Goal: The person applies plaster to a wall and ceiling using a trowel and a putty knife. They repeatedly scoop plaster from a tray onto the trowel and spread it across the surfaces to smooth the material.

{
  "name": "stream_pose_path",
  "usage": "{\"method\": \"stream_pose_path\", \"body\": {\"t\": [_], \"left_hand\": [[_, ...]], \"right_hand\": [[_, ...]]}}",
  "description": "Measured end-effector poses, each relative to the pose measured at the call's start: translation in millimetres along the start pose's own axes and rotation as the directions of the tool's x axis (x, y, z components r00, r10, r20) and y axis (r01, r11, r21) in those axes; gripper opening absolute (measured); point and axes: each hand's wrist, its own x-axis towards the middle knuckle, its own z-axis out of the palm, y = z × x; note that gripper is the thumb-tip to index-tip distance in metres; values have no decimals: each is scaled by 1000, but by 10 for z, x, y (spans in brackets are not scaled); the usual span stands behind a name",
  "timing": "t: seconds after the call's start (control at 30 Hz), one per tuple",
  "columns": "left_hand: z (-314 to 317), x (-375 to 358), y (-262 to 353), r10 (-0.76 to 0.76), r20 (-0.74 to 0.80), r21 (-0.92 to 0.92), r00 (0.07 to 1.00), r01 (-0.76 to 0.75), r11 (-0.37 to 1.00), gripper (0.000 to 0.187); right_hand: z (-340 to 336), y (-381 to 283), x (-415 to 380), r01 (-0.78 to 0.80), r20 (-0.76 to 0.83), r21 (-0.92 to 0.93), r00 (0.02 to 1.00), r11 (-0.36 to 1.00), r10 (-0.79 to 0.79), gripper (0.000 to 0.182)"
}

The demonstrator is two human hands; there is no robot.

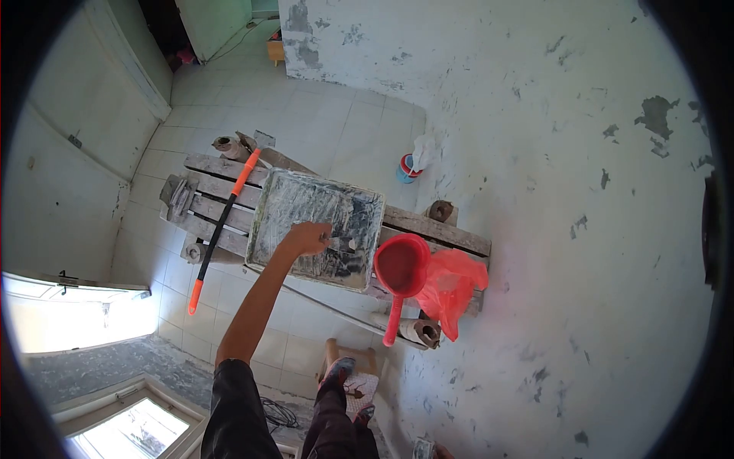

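My left hand is closed around a putty knife, its blade low over the wet, smeared bottom of a large shallow tray. White-grey putty coats the tray's inside and rim. At the bottom edge of the view, only part of my right hand shows, closed on a flat, putty-smeared tool. Just right of the tray sits a red dipper with its handle towards me. Beside the dipper lies a crumpled red plastic bag.
The tray rests on a slatted wooden bench. An orange-and-black pole leans across its left end. My feet are on a small wooden stool. A blue-and-red bucket stands by the patched wall. Coiled cable lies below.
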Motion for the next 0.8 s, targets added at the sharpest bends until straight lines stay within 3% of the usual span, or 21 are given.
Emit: {"method": "stream_pose_path", "body": {"t": [0.07, 0.17, 0.3, 0.37, 0.43, 0.53, 0.6, 0.63, 0.7, 0.8], "left_hand": [[160, 126, 34, 1, 9, 42, 1000, -1, 999, 22], [313, 286, 147, 22, -40, 76, 999, -19, 997, 24], [358, 465, 213, 42, -99, 118, 994, -30, 993, 22], [297, 504, 192, 45, -72, 100, 996, -38, 994, 21], [239, 499, 183, 52, -49, 83, 997, -47, 995, 19], [167, 368, 134, 92, -98, -48, 991, -97, 994, 16], [124, 213, 72, 56, -163, -233, 985, -94, 968, 21], [118, 149, 56, 57, -158, -230, 986, -93, 969, 21], [103, 34, 43, -19, -81, -22, 997, 17, 1000, 19], [260, 34, 168, 9, -52, 134, 999, -2, 991, 18]], "right_hand": [[87, -191, -58, -77, -13, 15, 997, 997, 77, 26], [35, -57, 55, 2, 39, -23, 999, 1000, -1, 26], [-26, -29, 82, -9, 11, -134, 1000, 991, 11, 25], [-42, 65, 128, -3, 37, 58, 999, 998, 1, 25], [-32, 20, 132, -21, 22, 59, 1000, 998, 20, 25], [-7, -108, 106, -38, 4, 69, 999, 997, 38, 25], [-6, -200, 46, -42, 2, 83, 999, 996, 42, 25], [7, -290, -7, -23, -5, 49, 1000, 999, 23, 25], [-5, -272, -18, -6, -8, 19, 1000, 1000, 6, 25], [-67, -75, 78, -37, -1, 27, 999, 999, 37, 26]]}}
